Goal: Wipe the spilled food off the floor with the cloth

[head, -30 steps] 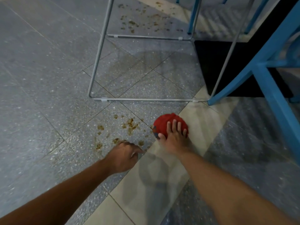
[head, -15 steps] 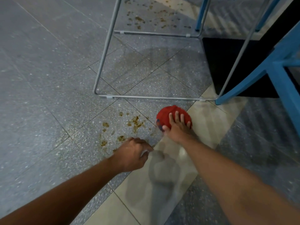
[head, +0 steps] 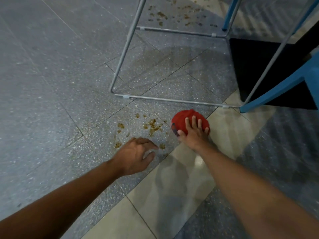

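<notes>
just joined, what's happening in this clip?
A person is crouched over a grey speckled tile floor. The right hand presses flat on a bunched red cloth, just right of a patch of brown spilled food that is not yet wiped. The left hand rests on the floor beside it, fingers loosely curled. More crumbs lie beyond the metal chair frame.

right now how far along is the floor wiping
Nothing looks cleaned yet. The right hand presses flat on the red cloth at the edge of the near crumbs, which are unwiped. The left hand hovers empty beside them. A second patch of crumbs beyond the metal frame remains.
</notes>
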The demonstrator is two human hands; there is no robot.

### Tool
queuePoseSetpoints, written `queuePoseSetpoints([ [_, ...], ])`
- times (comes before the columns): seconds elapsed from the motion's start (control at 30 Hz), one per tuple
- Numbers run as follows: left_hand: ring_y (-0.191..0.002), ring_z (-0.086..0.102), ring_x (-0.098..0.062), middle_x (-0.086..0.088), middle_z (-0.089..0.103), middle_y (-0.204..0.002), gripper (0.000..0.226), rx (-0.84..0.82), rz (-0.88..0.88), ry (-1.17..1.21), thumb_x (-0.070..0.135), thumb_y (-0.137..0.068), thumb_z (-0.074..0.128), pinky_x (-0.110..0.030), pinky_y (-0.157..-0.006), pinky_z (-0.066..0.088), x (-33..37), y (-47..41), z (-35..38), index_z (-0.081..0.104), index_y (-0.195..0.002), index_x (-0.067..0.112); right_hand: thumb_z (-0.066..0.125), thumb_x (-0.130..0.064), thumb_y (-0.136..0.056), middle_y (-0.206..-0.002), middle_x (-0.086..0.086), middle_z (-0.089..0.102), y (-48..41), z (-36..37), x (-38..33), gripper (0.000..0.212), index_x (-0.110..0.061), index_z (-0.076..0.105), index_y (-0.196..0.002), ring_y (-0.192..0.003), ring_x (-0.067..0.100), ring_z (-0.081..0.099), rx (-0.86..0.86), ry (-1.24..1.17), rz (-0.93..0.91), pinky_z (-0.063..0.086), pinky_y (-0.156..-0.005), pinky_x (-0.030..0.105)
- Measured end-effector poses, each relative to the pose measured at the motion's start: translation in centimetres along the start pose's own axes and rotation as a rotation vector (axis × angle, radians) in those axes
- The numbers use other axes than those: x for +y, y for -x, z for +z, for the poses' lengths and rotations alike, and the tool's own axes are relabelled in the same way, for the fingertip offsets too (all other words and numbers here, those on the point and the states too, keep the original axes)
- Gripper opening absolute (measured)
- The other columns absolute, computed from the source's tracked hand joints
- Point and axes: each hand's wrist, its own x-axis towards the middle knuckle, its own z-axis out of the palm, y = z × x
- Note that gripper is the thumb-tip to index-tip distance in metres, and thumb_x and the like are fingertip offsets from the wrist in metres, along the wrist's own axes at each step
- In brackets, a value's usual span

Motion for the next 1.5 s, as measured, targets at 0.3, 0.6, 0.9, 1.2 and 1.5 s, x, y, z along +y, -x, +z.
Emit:
queuePoseSetpoints([
  [0.3, -0.132, 0.061, -0.014, 0.007, 0.068, -0.142, 0.035, 0.025, -0.076, 0.042, 0.042, -0.108, 0.053, -0.036, -0.115, 0.044, -0.6, -0.4, -0.4, 0.071, -0.135, 0.028, 0.016, -0.059, -0.097, -0.168, 0.017, 0.014, 12.4, 8.9, -5.3, 0.078, -0.016, 0.024, -0.161, -0.154, 0.043, 0.015, 0.123, -0.078, -0.050, 0.016, -0.116, 0.068],
  [0.6, -0.129, 0.065, -0.018, 0.003, 0.069, -0.142, 0.035, 0.050, -0.140, 0.057, 0.035, -0.106, 0.059, -0.035, -0.112, 0.047, -1.1, -0.3, -1.3, 0.071, -0.136, 0.024, 0.020, -0.062, -0.102, -0.170, 0.010, -0.009, 9.1, 8.4, -5.9, 0.075, -0.025, -0.001, -0.163, -0.156, 0.036, -0.005, 0.103, 0.038, -0.120, 0.005, -0.120, 0.064],
  [0.9, -0.124, 0.068, -0.020, 0.001, 0.069, -0.141, 0.036, 0.064, -0.168, 0.063, 0.036, -0.106, 0.059, -0.031, -0.106, 0.050, -1.7, -0.1, -1.5, 0.070, -0.138, 0.023, 0.026, -0.064, -0.102, -0.170, 0.004, -0.016, 3.9, 4.1, -5.8, 0.077, -0.029, -0.005, -0.163, -0.156, 0.032, -0.012, -0.022, 0.057, -0.136, 0.003, -0.122, 0.062],
  [1.2, -0.126, 0.067, -0.017, 0.004, 0.069, -0.141, 0.036, 0.059, -0.153, 0.073, 0.035, -0.107, 0.058, -0.034, -0.110, 0.051, -2.4, 0.1, -1.5, 0.069, -0.140, 0.025, 0.021, -0.065, -0.100, -0.170, 0.001, -0.015, 7.9, 7.3, -5.6, 0.076, -0.030, -0.003, -0.163, -0.157, 0.030, -0.010, 0.048, 0.102, -0.249, 0.000, -0.121, 0.062],
  [1.5, -0.120, 0.071, -0.020, -0.001, 0.071, -0.139, 0.031, 0.112, -0.235, 0.097, 0.027, -0.106, 0.064, -0.027, -0.100, 0.051, -5.4, 2.7, -2.6, 0.073, -0.135, 0.020, 0.030, -0.059, -0.102, -0.170, 0.003, -0.016, 3.5, 3.9, -6.9, 0.076, -0.027, -0.003, -0.163, -0.156, 0.032, -0.012, -0.028, 0.161, -0.315, 0.002, -0.121, 0.063],
])
